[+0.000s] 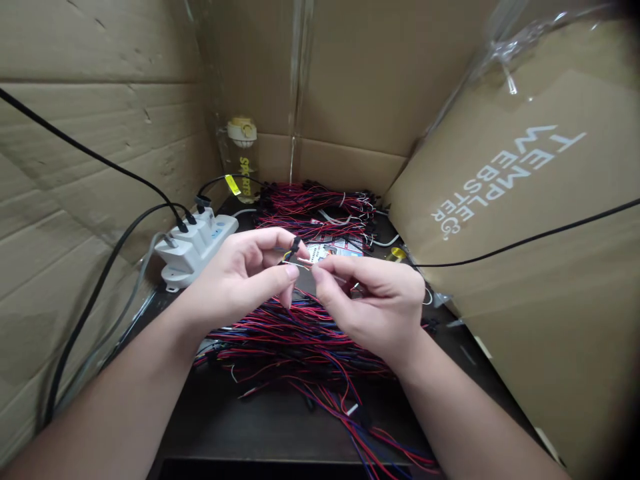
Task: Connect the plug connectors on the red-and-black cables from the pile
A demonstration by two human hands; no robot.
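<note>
My left hand (245, 270) and right hand (377, 303) pinch thin wires (303, 267) over the red-and-blue wire bundle (280, 333) — tiny fingertip grip, so I'd say strands could slip, snag below.

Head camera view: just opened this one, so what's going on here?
A person's left hand and right hand are close together, holding thin, pale-and-coloured wires at their fingertips. A small black piece sits by the left forefinger; the finest detail is too small to tell. Beneath them, a loose pile of red, blue and black wires lies on a dark table. A white plastic power strip stands to the left.
</note>
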